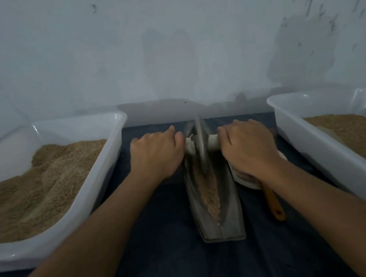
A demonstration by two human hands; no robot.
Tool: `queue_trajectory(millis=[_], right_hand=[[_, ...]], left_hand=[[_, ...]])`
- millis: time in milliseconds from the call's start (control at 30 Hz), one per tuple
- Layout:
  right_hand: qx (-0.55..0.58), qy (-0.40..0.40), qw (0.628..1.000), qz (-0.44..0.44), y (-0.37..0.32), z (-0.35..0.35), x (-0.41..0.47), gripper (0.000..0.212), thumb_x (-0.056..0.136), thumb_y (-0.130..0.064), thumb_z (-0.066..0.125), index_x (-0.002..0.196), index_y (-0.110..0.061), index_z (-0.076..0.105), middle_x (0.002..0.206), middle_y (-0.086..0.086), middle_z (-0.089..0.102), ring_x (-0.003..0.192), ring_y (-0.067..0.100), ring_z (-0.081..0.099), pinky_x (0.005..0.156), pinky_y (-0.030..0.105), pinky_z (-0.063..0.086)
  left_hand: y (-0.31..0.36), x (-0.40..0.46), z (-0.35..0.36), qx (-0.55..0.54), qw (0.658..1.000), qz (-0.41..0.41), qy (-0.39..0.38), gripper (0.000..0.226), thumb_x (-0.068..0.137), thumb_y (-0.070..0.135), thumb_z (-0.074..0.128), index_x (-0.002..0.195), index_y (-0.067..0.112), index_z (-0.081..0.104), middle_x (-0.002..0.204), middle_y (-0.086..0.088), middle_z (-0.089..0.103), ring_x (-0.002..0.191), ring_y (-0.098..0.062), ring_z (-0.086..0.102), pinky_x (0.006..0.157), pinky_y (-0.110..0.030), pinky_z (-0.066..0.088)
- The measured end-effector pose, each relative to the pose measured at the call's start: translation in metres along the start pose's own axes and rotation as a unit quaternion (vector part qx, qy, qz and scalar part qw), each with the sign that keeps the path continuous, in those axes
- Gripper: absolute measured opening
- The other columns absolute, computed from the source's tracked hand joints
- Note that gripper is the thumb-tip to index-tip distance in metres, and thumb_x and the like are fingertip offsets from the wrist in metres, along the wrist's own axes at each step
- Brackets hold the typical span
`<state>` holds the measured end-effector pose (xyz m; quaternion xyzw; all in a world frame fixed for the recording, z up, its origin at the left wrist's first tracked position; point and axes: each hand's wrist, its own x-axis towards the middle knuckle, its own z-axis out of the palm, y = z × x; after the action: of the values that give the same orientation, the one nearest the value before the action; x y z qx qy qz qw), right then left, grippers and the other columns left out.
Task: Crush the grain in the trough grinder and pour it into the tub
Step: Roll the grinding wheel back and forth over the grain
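Observation:
A grey boat-shaped trough grinder [231,205] lies lengthwise on the dark cloth in the middle. Brown grain [208,194] fills its groove. A grey grinding wheel [201,145] stands upright in the far part of the groove, on a pale axle [213,141]. My left hand [155,154] grips the axle's left end and my right hand [247,144] grips its right end. A white tub [102,179] with a heap of brown grain stands at the left. A second white tub [321,140] holding brown grain stands at the right.
A white bowl [244,181] lies partly hidden under my right wrist, beside the trough. A wooden handle [274,203] sticks out from it toward me. A pale wall [162,45] rises just behind the trough. Dark cloth [161,249] covers the surface.

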<state>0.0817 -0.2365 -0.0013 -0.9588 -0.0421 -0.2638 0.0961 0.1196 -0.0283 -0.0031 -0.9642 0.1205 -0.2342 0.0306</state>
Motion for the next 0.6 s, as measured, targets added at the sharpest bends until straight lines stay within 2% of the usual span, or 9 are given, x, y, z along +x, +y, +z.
queue_trajectory(millis=[33,100,167,233,267,333,433,500,600], right_hand=[[-0.002,-0.002,1.000,-0.001,0.000,0.003,0.007,0.044,0.108,-0.031,0.029,0.070,-0.028,0.050,0.072,-0.008,0.058,0.098,0.028,0.066,0.110,0.047,0.039],[-0.018,-0.011,1.000,-0.001,0.000,0.006,0.010,0.048,0.108,-0.031,0.027,0.077,-0.023,0.062,0.092,0.001,0.073,0.121,0.028,0.062,0.116,0.047,0.034],[-0.035,-0.016,0.999,0.000,-0.001,0.005,0.003,0.050,0.108,-0.032,0.025,0.098,-0.018,0.072,0.115,0.002,0.075,0.135,0.026,0.054,0.119,0.046,0.031],[-0.039,-0.014,0.999,-0.013,-0.004,0.000,-0.013,0.051,0.109,-0.035,0.024,0.129,-0.018,0.069,0.136,0.000,0.067,0.141,0.022,0.048,0.121,0.045,0.029],[-0.033,-0.009,0.999,-0.023,-0.004,-0.004,-0.024,0.052,0.109,-0.037,0.024,0.138,-0.019,0.064,0.142,-0.001,0.063,0.143,0.020,0.046,0.122,0.044,0.028],[-0.014,0.010,0.999,-0.046,-0.003,-0.013,-0.049,0.054,0.107,-0.040,0.025,0.143,-0.019,0.059,0.145,-0.002,0.060,0.142,0.017,0.047,0.122,0.043,0.029],[0.003,0.044,0.996,-0.076,0.003,-0.020,-0.077,0.052,0.107,-0.042,0.028,0.147,-0.021,0.055,0.147,-0.004,0.058,0.142,0.014,0.047,0.122,0.041,0.030],[0.002,0.053,0.995,-0.080,0.005,-0.020,-0.081,0.051,0.108,-0.041,0.029,0.148,-0.021,0.053,0.147,-0.004,0.058,0.141,0.014,0.047,0.121,0.042,0.032],[0.005,0.027,0.998,-0.060,0.003,-0.014,-0.061,0.053,0.107,-0.039,0.028,0.146,-0.017,0.056,0.145,0.001,0.060,0.140,0.019,0.050,0.121,0.043,0.032]], left_hand=[[0.000,0.005,0.002,0.022,1.000,0.008,-0.004,0.028,0.106,0.032,0.029,0.097,0.020,0.053,0.104,-0.004,0.071,0.070,-0.028,0.052,0.062,-0.037,0.034],[0.000,0.009,0.004,0.024,1.000,0.010,-0.009,0.023,0.105,0.028,0.033,0.089,0.019,0.047,0.092,-0.004,0.067,0.065,-0.025,0.044,0.059,-0.036,0.032],[-0.002,0.001,0.006,0.000,1.000,0.004,0.001,0.030,0.105,0.031,0.027,0.093,0.021,0.053,0.102,-0.003,0.072,0.065,-0.026,0.051,0.057,-0.033,0.030],[-0.003,-0.019,0.004,-0.055,0.998,0.001,0.025,0.046,0.107,0.038,0.022,0.122,0.024,0.063,0.126,0.001,0.072,0.078,-0.027,0.065,0.058,-0.033,0.035],[-0.004,-0.033,0.002,-0.085,0.995,0.003,0.046,0.053,0.108,0.042,0.021,0.139,0.023,0.058,0.134,0.003,0.069,0.085,-0.025,0.069,0.062,-0.033,0.040],[-0.004,-0.063,-0.009,-0.121,0.990,0.015,0.073,0.061,0.107,0.049,0.019,0.155,0.022,0.046,0.145,0.004,0.062,0.101,-0.020,0.070,0.071,-0.032,0.046],[-0.003,-0.092,-0.021,-0.126,0.988,0.034,0.086,0.061,0.109,0.051,0.019,0.160,0.023,0.037,0.155,0.005,0.052,0.126,-0.017,0.062,0.086,-0.038,0.052],[-0.002,-0.092,-0.023,-0.124,0.988,0.038,0.084,0.061,0.110,0.050,0.019,0.160,0.021,0.036,0.156,0.005,0.050,0.130,-0.017,0.059,0.090,-0.040,0.051],[0.001,-0.074,-0.019,-0.114,0.991,0.031,0.062,0.063,0.108,0.049,0.017,0.159,0.019,0.039,0.155,0.001,0.052,0.125,-0.021,0.062,0.089,-0.041,0.051]])
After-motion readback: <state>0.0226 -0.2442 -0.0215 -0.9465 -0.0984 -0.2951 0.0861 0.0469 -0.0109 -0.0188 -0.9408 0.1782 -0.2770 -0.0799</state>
